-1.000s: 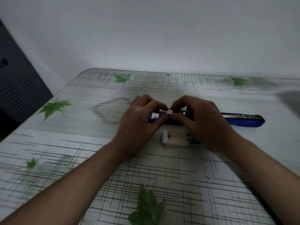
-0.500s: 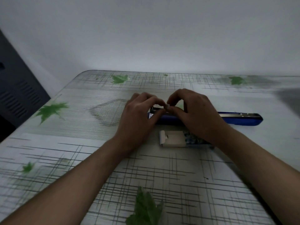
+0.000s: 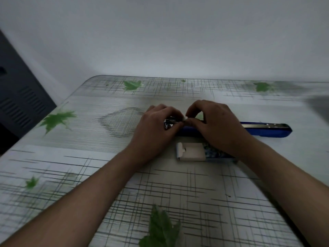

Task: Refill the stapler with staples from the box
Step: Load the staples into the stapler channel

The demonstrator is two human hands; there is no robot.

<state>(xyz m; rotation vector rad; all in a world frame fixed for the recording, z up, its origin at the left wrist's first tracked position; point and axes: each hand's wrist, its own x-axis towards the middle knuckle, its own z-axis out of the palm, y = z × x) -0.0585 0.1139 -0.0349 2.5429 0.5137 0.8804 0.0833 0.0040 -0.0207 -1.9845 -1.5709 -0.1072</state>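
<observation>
**A:** How far along is the refill?

**B:** About midway, I'd judge. The stapler point(image 3: 267, 130) lies opened out flat, running left to right across the middle of the worktop point(image 3: 160, 184), with its far end pointing at the right edge. The staple box point(image 3: 191, 154) sits just beside it on the near-edge side, its tray slid partly out of the sleeve.

**A:** And the hands?

**B:** They meet over the stapler's left end. The left hand point(image 3: 156, 129) has its fingers curled round that end, holding it steady. The right hand point(image 3: 217, 127) has thumb and forefinger pressed together on a small pale piece. It is probably a strip of staples point(image 3: 184, 118), though it's too small and dim to be sure.

**A:** So what's left?

**B:** Box open and stapler open, so those steps look done. I can't tell whether the strip sits in the channel yet, because the hands cover it. After that the stapler has to be closed, and perhaps the box too.
</observation>
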